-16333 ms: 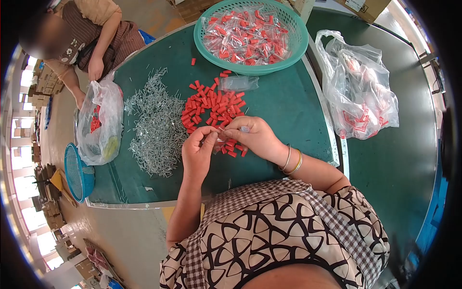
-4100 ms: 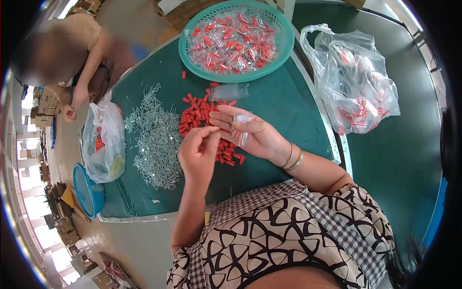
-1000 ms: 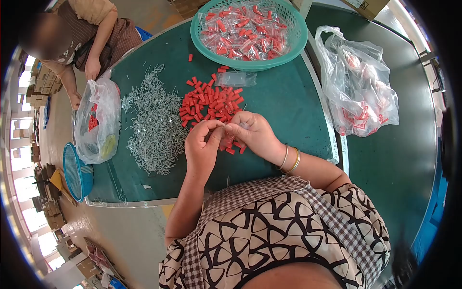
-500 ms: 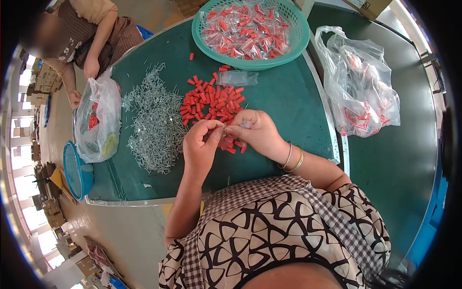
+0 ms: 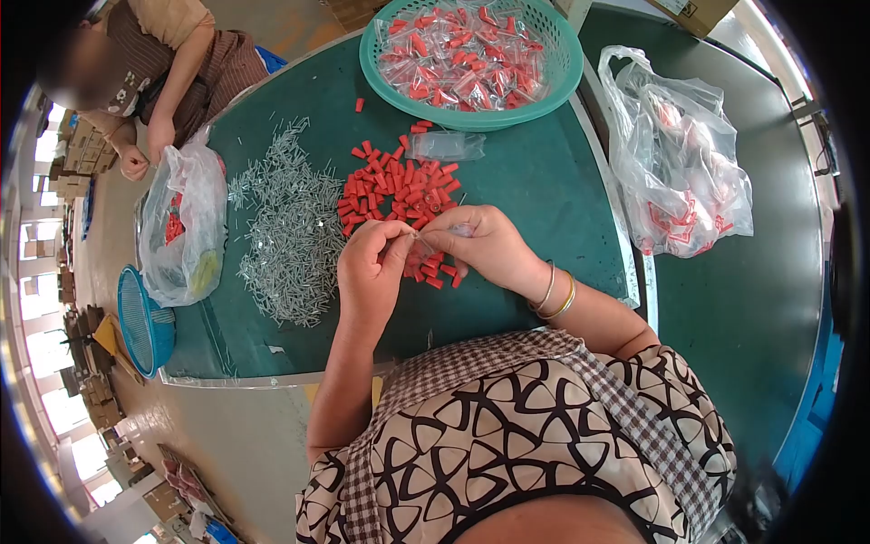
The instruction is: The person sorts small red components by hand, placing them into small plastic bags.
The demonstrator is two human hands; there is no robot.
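My left hand (image 5: 370, 263) and my right hand (image 5: 485, 247) meet fingertip to fingertip, both pinching a small clear plastic bag (image 5: 424, 247). The bag's contents are too small to make out. More crumpled clear plastic (image 5: 462, 229) is tucked in my right hand's curled fingers. Just beyond and below my hands lies a heap of small red tapered plugs (image 5: 390, 186). To the left spreads a pile of grey metal screws (image 5: 294, 245). A flat stack of clear bags (image 5: 446, 146) rests behind the red plugs.
A green basket (image 5: 370, 77) of filled bags with red pieces stands at the back. On the left are a plastic carrier bag (image 5: 195, 236) and a blue basket (image 5: 145, 326). Another carrier bag (image 5: 689, 172) lies right. A co-worker (image 5: 172, 72) sits across the table (image 5: 544, 181).
My hands have shifted slightly, the left a little leftward, still pinching the plastic. The co-worker's hands have moved up, away from the carrier bag.
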